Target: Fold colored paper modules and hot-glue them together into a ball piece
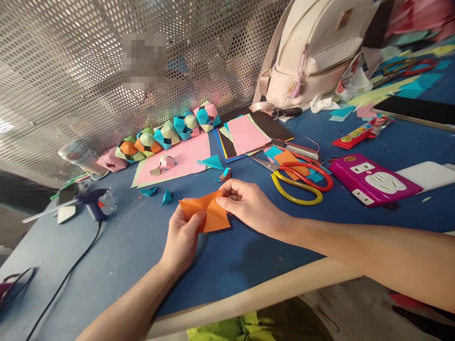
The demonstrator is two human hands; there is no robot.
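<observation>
An orange sheet of paper (pixel 215 220) with crease lines is held above the blue table between both hands. My left hand (pixel 183 237) grips its left side, the thumb pressed on top near the middle. With thumb and fingers, my right hand (pixel 245 203) pinches the upper right corner. Just beyond lie small folded blue pieces (pixel 166 197) and a blue-and-orange folded piece (pixel 224 174). Red-and-yellow-handled scissors (pixel 296 189) rest to the right of my right hand, over orange and blue paper scraps.
Several folded paper balls (pixel 164 135) line the perforated metal screen (pixel 88 71). A glue gun (pixel 93 201) with its cord is at left. Stacked paper (pixel 249 135), a box cutter (pixel 296 149), a purple power strip (pixel 373 180), a phone (pixel 419 111) and a backpack (pixel 316 52) occupy the right.
</observation>
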